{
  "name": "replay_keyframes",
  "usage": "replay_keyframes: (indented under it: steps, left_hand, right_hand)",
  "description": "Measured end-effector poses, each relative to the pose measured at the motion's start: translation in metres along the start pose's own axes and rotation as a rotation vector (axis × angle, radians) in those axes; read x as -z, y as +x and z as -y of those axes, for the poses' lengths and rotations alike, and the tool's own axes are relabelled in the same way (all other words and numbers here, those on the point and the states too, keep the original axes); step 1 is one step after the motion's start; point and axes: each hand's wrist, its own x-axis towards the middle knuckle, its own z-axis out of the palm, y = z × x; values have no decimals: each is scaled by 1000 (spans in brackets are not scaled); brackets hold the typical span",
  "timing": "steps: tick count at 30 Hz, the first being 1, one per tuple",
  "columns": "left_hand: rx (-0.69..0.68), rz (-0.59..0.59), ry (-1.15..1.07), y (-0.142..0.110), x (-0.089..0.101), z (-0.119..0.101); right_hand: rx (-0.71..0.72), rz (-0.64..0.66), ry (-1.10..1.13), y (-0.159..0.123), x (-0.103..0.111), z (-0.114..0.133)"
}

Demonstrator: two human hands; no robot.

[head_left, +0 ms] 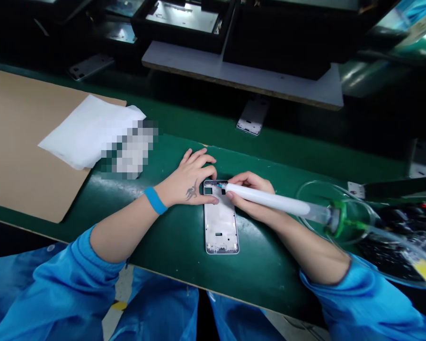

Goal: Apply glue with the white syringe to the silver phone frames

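A silver phone frame lies flat on the green table mat, long side pointing away from me. My left hand rests on the mat with thumb and fingers pressed against the frame's top left corner, holding it still. My right hand grips a white syringe-like dispenser like a pen. Its tip touches the frame's top edge. A clear hose runs from the dispenser's green rear end off to the right.
A brown cardboard sheet with white paper on it lies at the left. Other phone frames lie on the belt behind. Black trays stand on a grey shelf at the back. Dark clutter sits at the right.
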Motion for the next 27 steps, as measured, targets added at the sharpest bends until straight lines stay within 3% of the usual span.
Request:
replay_keyframes:
  steps: [27]
  left_hand:
    - [7,12,-15,0,0,0]
  right_hand:
    - [-14,67,0,1,0,-2]
